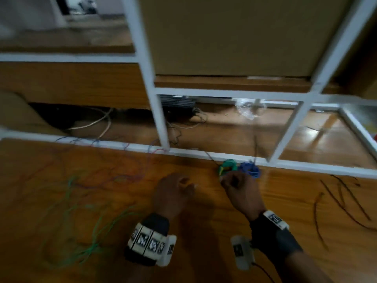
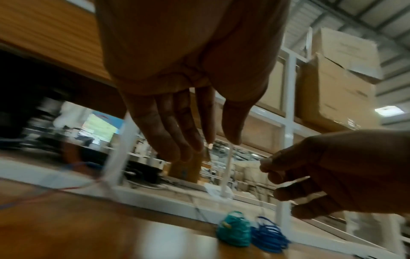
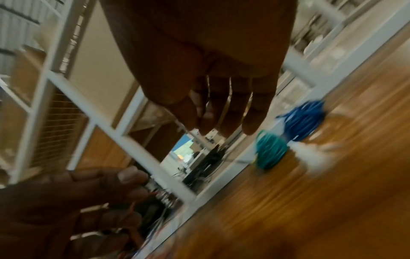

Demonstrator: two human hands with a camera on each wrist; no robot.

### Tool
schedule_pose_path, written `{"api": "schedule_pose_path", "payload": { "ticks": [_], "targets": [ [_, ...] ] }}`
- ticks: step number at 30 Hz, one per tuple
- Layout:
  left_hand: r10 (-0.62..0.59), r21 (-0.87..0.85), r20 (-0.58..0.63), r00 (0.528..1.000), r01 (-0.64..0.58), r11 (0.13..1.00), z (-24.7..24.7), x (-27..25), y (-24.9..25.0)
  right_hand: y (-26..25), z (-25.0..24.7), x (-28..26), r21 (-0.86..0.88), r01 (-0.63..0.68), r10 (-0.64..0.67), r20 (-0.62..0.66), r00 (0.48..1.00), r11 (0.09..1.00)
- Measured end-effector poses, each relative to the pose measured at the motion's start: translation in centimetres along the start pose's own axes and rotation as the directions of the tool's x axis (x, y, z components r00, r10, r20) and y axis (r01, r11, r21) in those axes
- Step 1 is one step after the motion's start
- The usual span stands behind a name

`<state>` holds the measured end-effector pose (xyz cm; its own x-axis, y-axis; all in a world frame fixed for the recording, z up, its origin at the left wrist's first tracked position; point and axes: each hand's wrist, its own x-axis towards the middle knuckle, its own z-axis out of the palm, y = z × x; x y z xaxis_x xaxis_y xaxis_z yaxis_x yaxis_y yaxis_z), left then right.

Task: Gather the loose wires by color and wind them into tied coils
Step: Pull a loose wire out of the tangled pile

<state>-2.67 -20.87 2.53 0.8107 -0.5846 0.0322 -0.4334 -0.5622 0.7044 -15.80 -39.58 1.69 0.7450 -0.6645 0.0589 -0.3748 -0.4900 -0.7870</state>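
Loose green wires (image 1: 81,227) sprawl across the wooden table (image 1: 204,252); left hand (image 1: 173,193) and right hand (image 1: 240,190) hover, fingers relaxed, empty. Beyond: 2 coils, green coil (image 1: 227,166) beside blue coil (image 1: 250,169), against the white frame (image 1: 306,165). Everything's motion-blurred.

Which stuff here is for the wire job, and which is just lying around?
For the job: green coil, blue coil, loose green wires, dark wires, thin red and blue wires.

Just lying about: cardboard box, white frame, black device, white cables.
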Motion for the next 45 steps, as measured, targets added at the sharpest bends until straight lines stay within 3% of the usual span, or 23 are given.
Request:
{"api": "schedule_pose_path", "payload": {
  "ticks": [5,8,10,12,14,16,17,19,22,26,29,31,34,38,42,45],
  "targets": [
    [-0.199,-0.018,-0.235,0.951,0.200,0.980,-7.2,-7.5,-8.1,-4.8,8.6,-2.7,0.034,0.140,-0.143,0.320,0.937,0.990],
    [-0.223,0.084,-0.352,0.909,0.269,0.960,-10.2,-11.0,-12.8,-7.0,12.8,-3.8,0.008,0.161,-0.145,0.475,0.868,0.987],
    [-0.249,0.129,-0.430,0.868,0.332,0.935,-11.8,-12.5,-15.5,-8.1,15.1,-4.3,0.017,0.165,-0.150,0.513,0.845,0.986],
    [-0.318,0.177,-0.390,0.864,0.409,0.895,-12.6,-13.2,-17.9,-8.7,16.9,-4.7,0.032,0.168,-0.159,0.533,0.831,0.985],
    [-0.398,0.220,-0.235,0.887,0.447,0.867,-12.7,-13.3,-19.5,-9.5,18.5,-5.4,0.029,0.186,-0.170,0.559,0.811,0.982],
    [-0.464,0.160,-0.116,0.878,0.477,0.864,-12.5,-13.2,-20.5,-10.1,19.8,-6.0,0.068,0.184,-0.190,0.573,0.797,0.981],
    [-0.479,0.093,-0.114,0.871,0.489,0.867,-12.5,-13.1,-20.6,-10.4,20.2,-6.4,0.090,0.174,-0.194,0.575,0.795,0.981],
    [-0.482,-0.111,-0.144,0.864,0.470,0.876,-12.3,-13.3,-20.7,-10.9,20.6,-7.1,0.120,0.147,-0.189,0.581,0.792,0.982],
    [-0.425,-0.366,-0.201,0.883,0.334,0.868,-11.9,-13.8,-19.3,-11.3,20.4,-8.2,0.163,0.140,-0.209,0.570,0.794,0.977],
    [-0.282,-0.503,-0.199,0.938,0.150,0.851,-11.0,-13.9,-15.4,-12.3,20.1,-9.7,0.205,0.217,-0.298,0.610,0.734,0.954],
    [-0.269,-0.548,-0.280,0.921,0.077,0.833,-11.2,-13.6,-13.6,-12.1,19.4,-9.6,0.190,0.285,-0.342,0.537,0.771,0.940],
    [-0.276,-0.501,-0.374,0.885,0.058,0.863,-12.5,-13.6,-13.8,-12.1,18.1,-8.9,0.202,0.334,-0.390,0.457,0.799,0.921],
    [-0.270,-0.357,-0.416,0.868,0.117,0.927,-14.8,-14.2,-15.3,-11.8,15.7,-7.7,0.239,0.247,-0.332,0.443,0.833,0.939],
    [-0.374,-0.269,-0.276,0.885,0.302,0.915,-15.5,-16.1,-17.2,-10.4,14.4,-8.5,0.181,0.232,-0.292,0.500,0.815,0.956],
    [-0.194,0.094,-0.048,0.980,0.198,0.976,-14.8,-16.3,-19.1,-9.6,15.7,-11.7,0.079,0.221,-0.227,0.554,0.801,0.972],
    [-0.158,0.242,0.047,0.986,0.143,0.960,-15.2,-15.2,-21.5,-9.6,18.0,-13.1,0.035,0.176,-0.166,0.547,0.821,0.984]
  ]
}}
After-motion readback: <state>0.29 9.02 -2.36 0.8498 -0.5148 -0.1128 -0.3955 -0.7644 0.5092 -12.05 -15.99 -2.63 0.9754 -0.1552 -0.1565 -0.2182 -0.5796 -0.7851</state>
